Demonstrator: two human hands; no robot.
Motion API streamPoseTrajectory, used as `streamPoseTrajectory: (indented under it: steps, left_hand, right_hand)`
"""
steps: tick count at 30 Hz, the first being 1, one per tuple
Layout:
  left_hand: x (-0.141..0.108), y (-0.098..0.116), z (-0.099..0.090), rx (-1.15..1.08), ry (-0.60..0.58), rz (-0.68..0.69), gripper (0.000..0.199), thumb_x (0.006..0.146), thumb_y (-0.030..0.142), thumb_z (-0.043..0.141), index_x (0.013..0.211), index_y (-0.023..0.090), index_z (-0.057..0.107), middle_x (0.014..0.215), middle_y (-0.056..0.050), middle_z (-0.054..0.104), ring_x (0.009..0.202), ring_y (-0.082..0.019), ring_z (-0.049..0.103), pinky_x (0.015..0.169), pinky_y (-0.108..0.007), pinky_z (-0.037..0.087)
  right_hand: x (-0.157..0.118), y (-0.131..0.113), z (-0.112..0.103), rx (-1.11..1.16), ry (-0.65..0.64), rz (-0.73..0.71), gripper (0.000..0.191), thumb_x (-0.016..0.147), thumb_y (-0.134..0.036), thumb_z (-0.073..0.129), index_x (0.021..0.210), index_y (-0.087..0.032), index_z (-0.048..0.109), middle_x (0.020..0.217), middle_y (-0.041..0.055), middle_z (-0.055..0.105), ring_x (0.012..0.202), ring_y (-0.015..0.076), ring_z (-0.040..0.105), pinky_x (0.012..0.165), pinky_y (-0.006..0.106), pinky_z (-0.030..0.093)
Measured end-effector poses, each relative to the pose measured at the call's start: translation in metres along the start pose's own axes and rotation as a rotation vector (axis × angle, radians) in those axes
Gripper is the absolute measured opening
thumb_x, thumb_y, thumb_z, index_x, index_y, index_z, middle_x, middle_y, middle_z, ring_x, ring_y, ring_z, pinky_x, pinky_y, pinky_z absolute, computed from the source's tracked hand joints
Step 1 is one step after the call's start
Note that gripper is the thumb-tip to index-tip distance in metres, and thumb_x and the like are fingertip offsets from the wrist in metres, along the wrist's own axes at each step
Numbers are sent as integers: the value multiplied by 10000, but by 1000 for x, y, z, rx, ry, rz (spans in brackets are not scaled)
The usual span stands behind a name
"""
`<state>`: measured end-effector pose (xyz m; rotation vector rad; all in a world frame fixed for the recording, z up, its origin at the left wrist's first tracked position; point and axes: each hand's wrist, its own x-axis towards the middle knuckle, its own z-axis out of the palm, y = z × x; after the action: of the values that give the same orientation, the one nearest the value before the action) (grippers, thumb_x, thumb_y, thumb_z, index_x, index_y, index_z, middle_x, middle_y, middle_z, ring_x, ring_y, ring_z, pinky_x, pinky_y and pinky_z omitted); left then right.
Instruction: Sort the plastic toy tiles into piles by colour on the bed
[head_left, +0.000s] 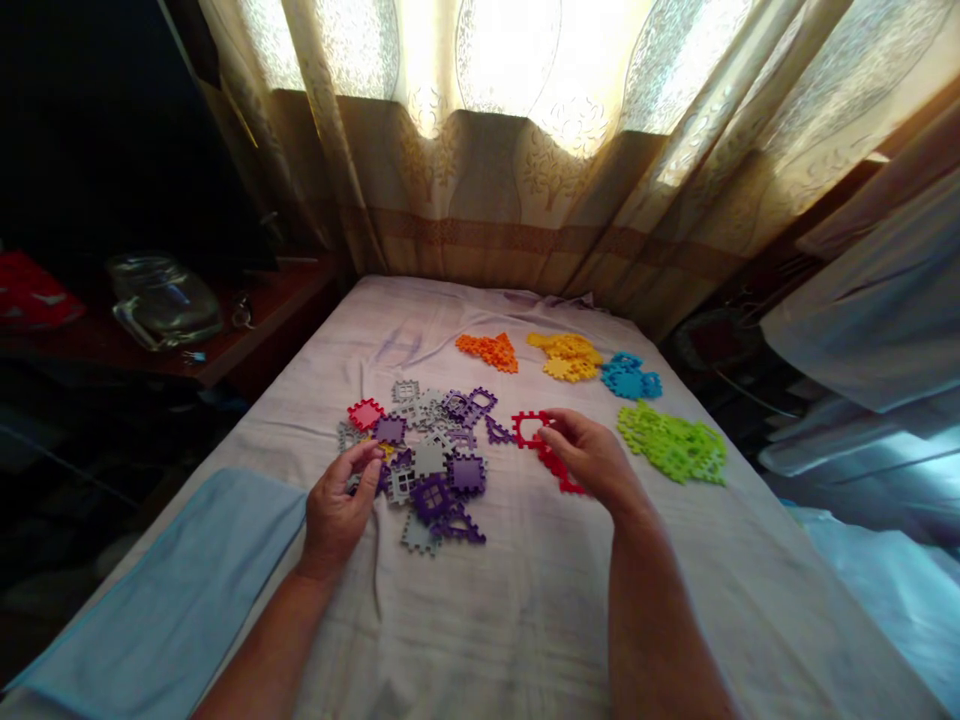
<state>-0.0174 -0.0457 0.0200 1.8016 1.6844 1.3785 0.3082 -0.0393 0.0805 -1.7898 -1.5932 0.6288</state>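
Note:
Purple tiles (468,474) and grey tiles (430,457) with toothed edges lie mixed in a loose pile. My left hand (341,505) is at the pile's left side, thumb and fingers curved and apart, with no tile visible in it. Beyond its fingertips lie a red tile (365,414) and a bit of yellow. Right of the pile, my right hand (589,455) pinches a red frame-shaped tile (529,429) by its right edge. Under that hand are more red tiles (553,464), partly hidden.
Orange (489,350), yellow (566,358), blue (630,377) and lime green (673,443) tile piles lie toward the back and right of the sheet-covered surface. A light blue cloth (180,590) covers the near left edge. A glass jar (166,303) stands at left.

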Motion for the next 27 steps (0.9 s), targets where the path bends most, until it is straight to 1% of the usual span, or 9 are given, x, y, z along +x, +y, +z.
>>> streamPoseTrajectory:
  steps: [3,5,9,13,17,20,23,25,27]
  left_hand:
    - [1,-1,0,21,18,-5,386,868,502,534,1065,196,661,976,-57,752,896,-196,712,883,-337,565]
    - [2,-3,0,33,27,-15,382,870,499,531,1062,197,665,992,-58,750,919,-201,709,894,-346,562]
    - [1,-9,3,27,30,-44,385,868,500,532,1065,200,670,1010,-60,746,937,-204,705,903,-352,560]
    - [2,-7,3,23,34,-63,382,854,507,541,1042,203,678,1008,-56,747,921,-205,709,900,-350,562]
    - [3,-2,2,38,33,-84,381,851,511,533,1025,205,679,999,-53,748,910,-209,710,875,-348,568]
    - [3,-3,1,86,45,-68,363,859,490,525,1037,212,675,1014,-51,742,952,-217,699,912,-362,549]
    - [8,-11,1,163,75,-15,346,865,459,515,1063,219,667,1055,-61,728,1025,-230,673,964,-381,518]
    - [16,-18,3,224,89,29,367,865,441,510,1116,208,644,1134,-87,702,1093,-245,643,1007,-402,485]
    - [28,-26,5,299,77,62,421,853,431,519,1187,190,605,1237,-123,656,1172,-269,598,1046,-429,448]
  right_hand:
    - [-1,20,-24,-48,3,45,340,822,-393,520,1027,-196,705,820,38,734,712,172,652,692,286,494]
    - [-3,31,-37,-111,-16,74,301,815,-354,515,973,-203,723,816,40,737,731,179,656,699,289,494]
    - [-4,43,-50,-272,-101,211,295,828,-267,487,965,-202,739,780,38,731,714,173,659,676,271,482]
    - [-2,47,-47,-415,-152,295,328,869,-247,470,1069,-201,726,916,58,752,811,179,679,720,263,479]
    - [1,54,-39,-522,-117,279,336,885,-254,475,1111,-220,721,1098,74,734,983,202,667,826,278,473]
    - [2,58,-36,-537,-73,270,341,889,-261,470,1110,-228,727,1116,82,731,999,208,666,843,286,475]
    - [3,58,-36,-520,-36,260,342,880,-277,486,1116,-241,730,1109,79,735,988,218,676,837,302,490]
    - [3,56,-36,-504,-24,232,337,878,-302,494,1105,-243,736,1105,79,737,986,227,680,832,316,498]
    - [3,54,-36,-483,-10,196,327,874,-331,502,1074,-246,746,1090,75,743,975,233,685,810,320,503]
